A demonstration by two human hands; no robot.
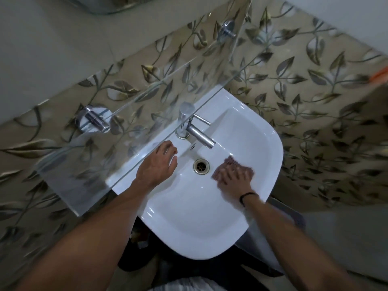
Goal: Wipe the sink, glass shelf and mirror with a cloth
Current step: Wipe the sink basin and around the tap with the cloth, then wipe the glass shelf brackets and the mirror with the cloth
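Note:
A white sink (pixel 195 227) fills the middle of the view, seen from above. My right hand (pixel 235 181) presses a pinkish-brown cloth (pixel 233 164) flat against the basin's right inner wall, just right of the metal drain (pixel 201 166). My left hand (pixel 159 164) rests on the sink's left rim with fingers spread, holding nothing, partly under the edge of the glass shelf (pixel 134 114). The clear shelf runs diagonally above the sink's back. The mirror's lower edge (pixel 100 5) shows at the top left.
A chrome tap (pixel 193 129) stands at the sink's back, its spout over the basin. Two chrome brackets (pixel 94 120) (pixel 226 30) hold the shelf to the leaf-patterned tile wall (pixel 315 91). An orange object (pixel 380 74) pokes in at the right edge.

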